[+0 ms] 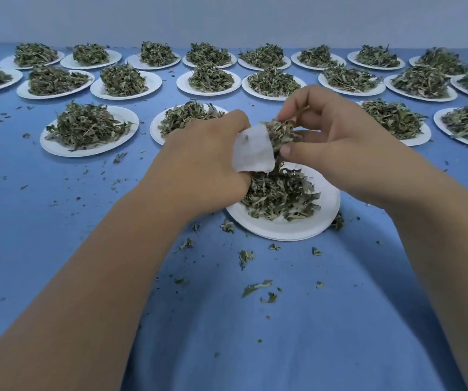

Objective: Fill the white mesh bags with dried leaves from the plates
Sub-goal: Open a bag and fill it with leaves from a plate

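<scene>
A white mesh bag [252,150] hangs in the grip of my left hand [207,156], just above the nearest white paper plate [286,230]. My right hand [331,134] pinches a clump of dried leaves [282,132] at the bag's open right side. Some of the clump sits inside the bag's mouth, the rest sticks out. Below both hands, a loose pile of dried leaves [280,196] lies on that plate. The fingertips of my left hand are hidden behind the bag.
Several more white plates heaped with dried leaves stand in rows across the blue cloth [57,210], such as one at the left [88,131] and one behind my left hand [182,117]. Leaf crumbs are scattered over the cloth near the front plate.
</scene>
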{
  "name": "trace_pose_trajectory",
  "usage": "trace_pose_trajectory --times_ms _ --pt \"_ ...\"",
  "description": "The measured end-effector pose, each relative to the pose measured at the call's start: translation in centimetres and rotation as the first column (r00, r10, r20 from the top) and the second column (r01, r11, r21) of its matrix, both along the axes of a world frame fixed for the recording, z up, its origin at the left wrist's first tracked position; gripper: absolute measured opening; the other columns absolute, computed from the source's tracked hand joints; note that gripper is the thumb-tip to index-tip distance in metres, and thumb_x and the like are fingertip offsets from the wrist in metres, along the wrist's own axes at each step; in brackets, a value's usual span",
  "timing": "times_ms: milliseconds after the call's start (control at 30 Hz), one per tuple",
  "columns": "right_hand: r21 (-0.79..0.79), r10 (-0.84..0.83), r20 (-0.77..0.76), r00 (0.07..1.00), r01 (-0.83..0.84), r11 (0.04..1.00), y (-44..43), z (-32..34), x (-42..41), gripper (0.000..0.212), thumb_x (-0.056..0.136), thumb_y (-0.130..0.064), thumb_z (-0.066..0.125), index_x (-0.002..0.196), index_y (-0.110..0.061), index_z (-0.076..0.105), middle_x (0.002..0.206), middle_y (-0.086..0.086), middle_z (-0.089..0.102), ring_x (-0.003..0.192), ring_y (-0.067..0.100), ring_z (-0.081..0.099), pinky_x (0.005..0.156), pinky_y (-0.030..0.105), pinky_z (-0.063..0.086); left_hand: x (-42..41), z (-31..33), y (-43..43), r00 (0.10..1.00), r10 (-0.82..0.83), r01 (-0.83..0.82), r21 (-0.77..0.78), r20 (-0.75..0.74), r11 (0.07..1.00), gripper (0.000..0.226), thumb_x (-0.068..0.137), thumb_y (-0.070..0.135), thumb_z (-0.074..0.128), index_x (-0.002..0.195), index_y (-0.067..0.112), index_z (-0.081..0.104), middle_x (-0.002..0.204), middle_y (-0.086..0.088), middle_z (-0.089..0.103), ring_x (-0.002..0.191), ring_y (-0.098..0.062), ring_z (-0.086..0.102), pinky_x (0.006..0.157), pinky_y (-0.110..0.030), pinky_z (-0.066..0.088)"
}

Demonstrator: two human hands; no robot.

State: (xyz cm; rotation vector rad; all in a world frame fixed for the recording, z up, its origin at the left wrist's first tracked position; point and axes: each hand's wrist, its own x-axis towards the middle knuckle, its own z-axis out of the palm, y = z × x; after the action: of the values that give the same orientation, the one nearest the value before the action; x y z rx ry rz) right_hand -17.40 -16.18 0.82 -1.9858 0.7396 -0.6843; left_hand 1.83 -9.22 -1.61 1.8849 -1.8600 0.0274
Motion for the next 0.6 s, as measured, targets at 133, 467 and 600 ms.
trace_pose_trajectory --times_ms 133,467,600 --pt "-0.003 -0.056 0.091 0.994 0.056 0.998 -0.1 -0.6 0.3 0.026 0.087 -0.001 0.074 0.1 -0.015 0.056 0.082 -0.008 0.07 0.078 0.019 0.076 0.079 0.038 0.063 0.1 0.1 0.1 1.0 -0.007 0.007 -0.01 0.003 1.0 0.038 0.068 0.034 0.057 0.104 0.03 0.048 0.08 0.005 0.056 0.072 -0.024 0.052 0.057 -0.033 0.035" --pt "-0.193 -0.083 0.054 0.995 0.092 0.977 0.5 -0.9 0.6 0.009 0.082 -0.016 0.083 0.085 -0.023 0.078 0.087 -0.009 0.076 0.085 0.008 0.073 0.079 0.027 0.057 -0.1 -0.1 0.1 0.99 -0.04 0.038 -0.015 -0.133 0.999 0.029 0.073 0.037 0.066 0.096 0.027 0.052 0.078 0.004 0.056 0.072 -0.017 0.054 0.06 -0.039 0.05" --pt "-0.19 0.031 -0.025 0.999 -0.035 0.981 0.7 -0.9 0.1 0.021 0.093 -0.009 0.069 0.091 -0.027 0.079 0.079 -0.018 0.073 0.051 0.009 0.053 0.056 0.014 0.044 -0.1 -0.1 0.3 0.988 -0.038 0.04 0.012 -0.151 0.999 0.034 0.073 0.031 0.072 0.103 0.025 0.056 0.078 0.005 0.054 0.076 -0.019 0.055 0.061 -0.031 0.043"
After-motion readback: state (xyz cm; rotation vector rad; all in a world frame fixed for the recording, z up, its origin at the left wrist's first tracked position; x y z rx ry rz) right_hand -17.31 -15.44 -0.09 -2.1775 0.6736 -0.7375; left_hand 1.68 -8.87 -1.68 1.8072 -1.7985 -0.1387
